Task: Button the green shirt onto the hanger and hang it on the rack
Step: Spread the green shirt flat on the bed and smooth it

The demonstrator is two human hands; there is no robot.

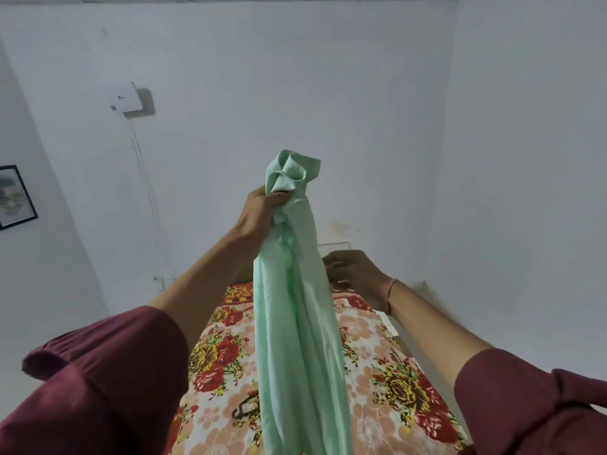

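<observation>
Holding the shirt (295, 323) as a bunch: left hand (262, 213) is raised over the bed (394, 372), fingers (279, 196) clamped round a wad of fabric just under what looks like the collar, the rest hanging straight down in folds. Right hand (356, 274) sits at the shirt's right edge with fingers loosely curled; can't tell if they pinch cloth or only touch it. Hanger (243, 409) lies on the bed, mostly hidden behind the hanging shirt, only a dark hook end showing. Rack not in view. My read of the step: untangle the bundle before it goes on the hanger. To do it well, find the collar or a shoulder seam with the right hand, then drop the wad and re-grip at both shoulders so the front falls open. Shaking it while bunched will likely twist it. Watch the hem doesn't snag the hook.
</observation>
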